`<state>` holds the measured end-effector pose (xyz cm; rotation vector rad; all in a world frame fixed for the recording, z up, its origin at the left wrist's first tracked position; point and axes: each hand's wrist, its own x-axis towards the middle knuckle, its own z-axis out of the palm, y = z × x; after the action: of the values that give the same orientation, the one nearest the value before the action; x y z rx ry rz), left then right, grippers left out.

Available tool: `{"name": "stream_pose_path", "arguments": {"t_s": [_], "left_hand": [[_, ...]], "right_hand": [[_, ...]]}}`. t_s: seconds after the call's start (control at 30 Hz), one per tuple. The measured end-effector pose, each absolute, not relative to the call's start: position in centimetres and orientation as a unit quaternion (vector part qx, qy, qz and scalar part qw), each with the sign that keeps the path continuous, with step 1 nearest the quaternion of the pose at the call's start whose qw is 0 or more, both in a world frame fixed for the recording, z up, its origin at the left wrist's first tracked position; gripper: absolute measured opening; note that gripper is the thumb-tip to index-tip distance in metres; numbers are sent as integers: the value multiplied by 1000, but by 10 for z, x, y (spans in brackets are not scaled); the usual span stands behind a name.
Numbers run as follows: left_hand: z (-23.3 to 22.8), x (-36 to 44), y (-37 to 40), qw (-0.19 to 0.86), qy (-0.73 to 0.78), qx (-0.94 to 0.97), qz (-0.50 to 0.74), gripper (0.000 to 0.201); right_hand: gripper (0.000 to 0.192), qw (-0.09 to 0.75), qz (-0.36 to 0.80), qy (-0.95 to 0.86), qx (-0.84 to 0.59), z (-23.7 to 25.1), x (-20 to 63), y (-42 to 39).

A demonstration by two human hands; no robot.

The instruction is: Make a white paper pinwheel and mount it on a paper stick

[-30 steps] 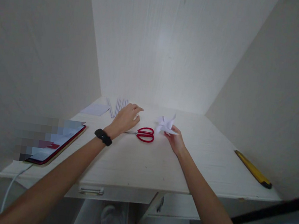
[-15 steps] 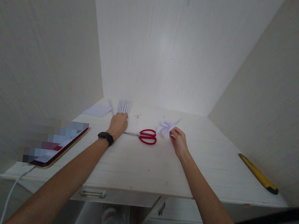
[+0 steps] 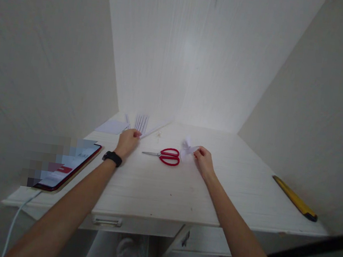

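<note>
Our right hand (image 3: 204, 161) pinches a small white folded paper shape (image 3: 189, 147) w/ thumb and fingertips, holding it just off the desk (image 3: 157, 185); the shape sticks out to the left of the grip, above and beside the red scissors (image 3: 164, 155). Our left hand (image 3: 127, 141) is curled, fingers pressed together on the near end of a long paper strip (image 3: 155, 128) that runs away from the grip toward the back wall. More strips (image 3: 141, 120) lie just beyond that hand, a flat sheet (image 3: 111, 126) to its left.

Paper looks v. light, thin, soft: it'll crease or tear if squeezed hard, and flop if held by one tip. We judge the best hold is a light pinch near the folded middle, where the layers are stiffer; for the strip, near an end.

Phone (image 3: 68, 165) sits well left of the left-hand grip, a yellow cutter (image 3: 294, 198) well right of the right-hand one.
</note>
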<state>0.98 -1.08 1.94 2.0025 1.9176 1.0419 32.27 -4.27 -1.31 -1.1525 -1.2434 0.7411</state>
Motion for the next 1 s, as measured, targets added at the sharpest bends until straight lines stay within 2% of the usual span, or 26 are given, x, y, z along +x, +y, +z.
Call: {"name": "stream_pose_path", "arguments": {"t_s": [0.17, 0.27, 0.47, 0.63, 0.7, 0.83, 0.9, 1.0], "left_hand": [[23, 15, -13, 393, 538, 590, 457, 35], [25, 20, -19, 466, 482, 576, 467, 38], [23, 22, -28, 450, 462, 600, 474, 33], [24, 20, -32, 329, 483, 655, 478, 25], [25, 18, -33, 299, 483, 674, 472, 24], [22, 13, -31, 284, 477, 690, 466, 26], [20, 10, -31, 273, 477, 696, 463, 26], [19, 8, -32, 307, 466, 712, 426, 27]], "right_hand": [[11, 597, 241, -541, -542, -14, 325, -43], [7, 591, 183, -534, -576, -17, 328, -41], [25, 639, 27, -456, -618, -9, 340, -48], [33, 682, -60, -503, -527, 19, 329, -70], [30, 687, 8, -558, -466, 29, 314, -74], [50, 633, 325, -621, -328, 44, 274, -70], [49, 625, 386, -614, -290, 48, 258, -67], [34, 642, 394, -596, -278, 49, 243, -63]]}}
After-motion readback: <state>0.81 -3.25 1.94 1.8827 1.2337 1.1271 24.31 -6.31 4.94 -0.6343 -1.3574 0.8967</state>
